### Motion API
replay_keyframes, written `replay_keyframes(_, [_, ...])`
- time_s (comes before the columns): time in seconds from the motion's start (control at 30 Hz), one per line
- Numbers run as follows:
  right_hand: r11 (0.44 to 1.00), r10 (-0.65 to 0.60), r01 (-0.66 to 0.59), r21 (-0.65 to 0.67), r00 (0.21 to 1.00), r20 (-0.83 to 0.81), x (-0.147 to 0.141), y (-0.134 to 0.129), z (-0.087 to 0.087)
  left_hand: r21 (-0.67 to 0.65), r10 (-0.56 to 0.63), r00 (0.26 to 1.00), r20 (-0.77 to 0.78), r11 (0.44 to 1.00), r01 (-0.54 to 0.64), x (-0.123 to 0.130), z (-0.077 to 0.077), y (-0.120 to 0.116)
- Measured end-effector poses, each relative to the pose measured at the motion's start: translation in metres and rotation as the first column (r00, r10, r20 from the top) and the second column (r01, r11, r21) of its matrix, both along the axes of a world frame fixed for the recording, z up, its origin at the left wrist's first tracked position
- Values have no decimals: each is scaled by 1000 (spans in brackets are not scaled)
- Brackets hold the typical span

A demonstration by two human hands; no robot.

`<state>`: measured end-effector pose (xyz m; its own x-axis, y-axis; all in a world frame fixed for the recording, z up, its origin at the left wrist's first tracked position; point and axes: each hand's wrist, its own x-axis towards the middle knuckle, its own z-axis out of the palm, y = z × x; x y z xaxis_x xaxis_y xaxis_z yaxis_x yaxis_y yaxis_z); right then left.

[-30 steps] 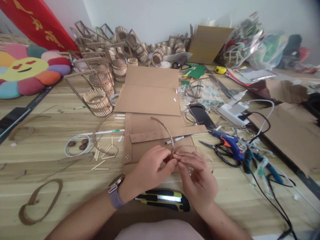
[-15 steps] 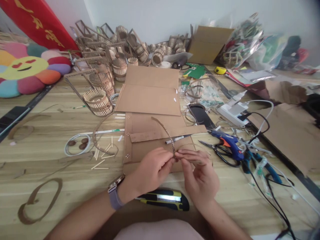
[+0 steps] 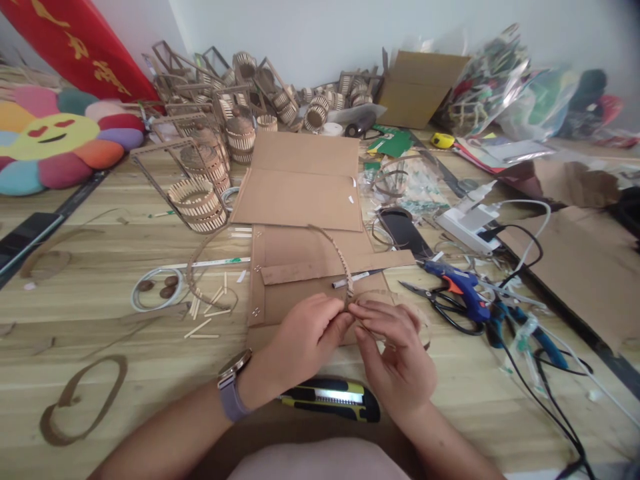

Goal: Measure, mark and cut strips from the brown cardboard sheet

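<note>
My left hand (image 3: 313, 333) pinches a narrow brown cardboard strip (image 3: 342, 257). One end of the strip rises away from the fingers in a curve, its ridged edge showing. Close against it, my right hand (image 3: 400, 357) has thumb and fingers on the same strip, and a thin loop of strip shows behind these fingers. The exact contact point between the fingertips is hidden. Beneath the hands lie cardboard sheets (image 3: 310, 313) and a marker pen (image 3: 345, 283). A yellow and black utility knife (image 3: 333, 399) lies between my forearms.
On the right are scissors (image 3: 440, 310), a blue glue gun (image 3: 460, 290), pliers (image 3: 545, 343) and a power strip (image 3: 470, 230) with cables. Small slatted baskets (image 3: 197, 203) crowd the back left. Short sticks (image 3: 213, 303) and a tape roll (image 3: 157, 290) lie left.
The strip's free end has shifted slightly up and right, with more ridged edge showing. My right fingers have moved slightly left, and more of the loop shows behind them.
</note>
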<state>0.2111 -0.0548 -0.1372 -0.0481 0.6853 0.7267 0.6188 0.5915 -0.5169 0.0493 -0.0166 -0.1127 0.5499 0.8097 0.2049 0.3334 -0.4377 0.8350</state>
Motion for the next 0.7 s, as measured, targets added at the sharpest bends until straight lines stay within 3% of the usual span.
replay_keyframes(0.17, [997, -44, 38, 74, 996, 71, -1, 4, 6, -30, 29, 1000, -5, 999, -29, 0, 0, -2])
replay_keyframes(0.3, [996, -68, 62, 60, 993, 94, 1, 3, 3, 4, 34, 999, 27, 999, -35, 2, -1, -3])
replay_keyframes(0.57, [975, -99, 42, -220, 962, -253, -1, -1, -5, 31, -31, 998, 46, 999, 30, 1, -3, 0])
replay_keyframes(0.7, [987, -41, 3, -163, 972, -229, -5, -3, -6, -46, 23, 1000, 18, 999, -22, 1, -1, 0])
